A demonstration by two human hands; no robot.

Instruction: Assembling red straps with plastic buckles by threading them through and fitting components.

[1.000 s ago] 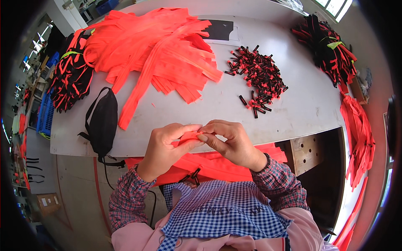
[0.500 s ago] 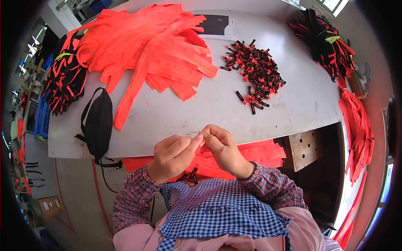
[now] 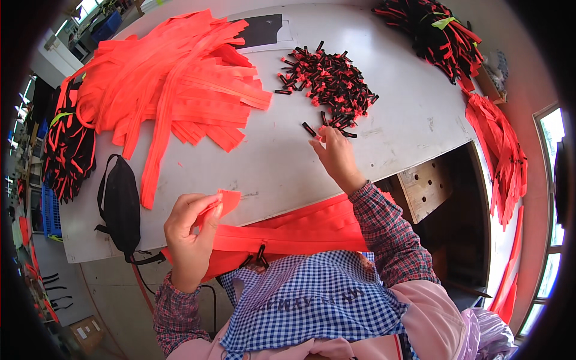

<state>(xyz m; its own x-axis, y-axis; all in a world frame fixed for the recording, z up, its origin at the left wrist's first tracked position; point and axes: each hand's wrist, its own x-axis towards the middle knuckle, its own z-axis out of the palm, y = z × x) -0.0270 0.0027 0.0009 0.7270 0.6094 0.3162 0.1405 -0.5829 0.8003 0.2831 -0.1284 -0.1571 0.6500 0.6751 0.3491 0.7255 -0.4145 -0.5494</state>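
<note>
Head view: orange zipper tape (image 3: 230,202) pinched by left hand (image 3: 191,233), eight o'clock; zipper pulls (image 3: 336,87), one o'clock, touched by right hand (image 3: 339,157), grip unclear.

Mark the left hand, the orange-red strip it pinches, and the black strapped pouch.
Left hand (image 3: 189,235): head view, on the middle of the hand.
Orange-red strip (image 3: 230,202): head view, on its flat free end.
Black strapped pouch (image 3: 122,209): head view, on the middle of its body.
</note>
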